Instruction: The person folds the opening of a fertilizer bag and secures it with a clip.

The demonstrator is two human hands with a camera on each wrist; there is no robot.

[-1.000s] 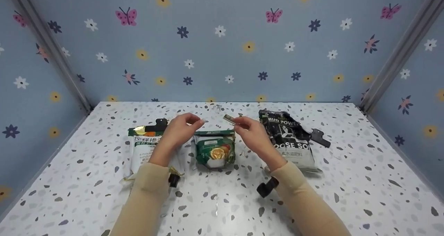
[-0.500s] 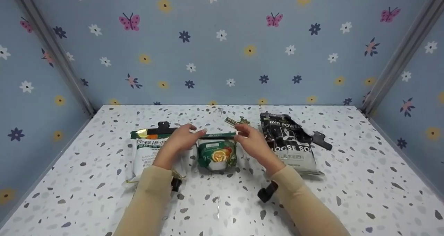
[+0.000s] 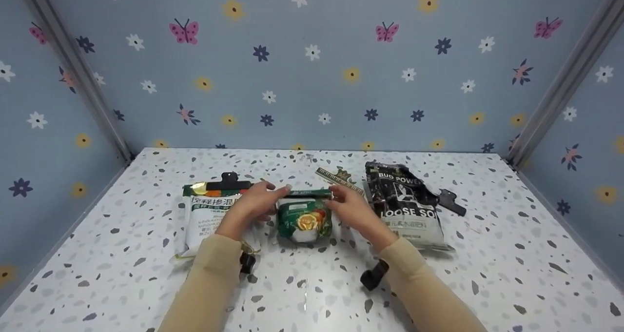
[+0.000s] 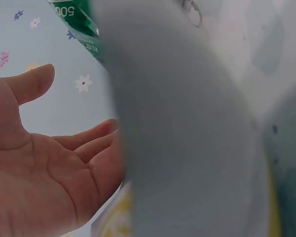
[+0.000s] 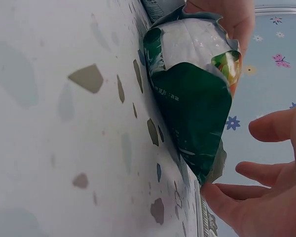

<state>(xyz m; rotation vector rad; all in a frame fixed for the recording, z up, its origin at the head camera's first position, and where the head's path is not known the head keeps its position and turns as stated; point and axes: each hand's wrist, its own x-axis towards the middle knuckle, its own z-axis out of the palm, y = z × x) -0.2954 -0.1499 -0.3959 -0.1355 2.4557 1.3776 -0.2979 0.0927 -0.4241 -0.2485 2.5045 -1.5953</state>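
Note:
A small green bag (image 3: pixel 304 222) with an orange-fruit picture and a rolled-over top (image 3: pixel 310 192) lies between the hands. At its upper left corner is my left hand (image 3: pixel 253 203), thumb and fingers spread in the left wrist view; that corner of the green bag (image 4: pixel 79 24) shows beyond the thumb. My right hand (image 3: pixel 355 210) is at the upper right corner. In the right wrist view its fingertips touch the green bag's corner (image 5: pixel 202 168), the thumb standing apart. Behind the right hand, a brass-coloured ruler-like strip (image 3: pixel 336 177) with an ornate edge lies on the table.
A white bag (image 3: pixel 207 220) with a black clip (image 3: pixel 228 181) lies left, partly under the left forearm. To the right is a black and white bag (image 3: pixel 407 205) with another black clip (image 3: pixel 452 203). Patterned walls (image 3: pixel 312 98) enclose the speckled table (image 3: pixel 507 254).
My right hand has let go of the ruler-like strip, which now lies on the table. Both hands have come down to the top corners of the green bag.

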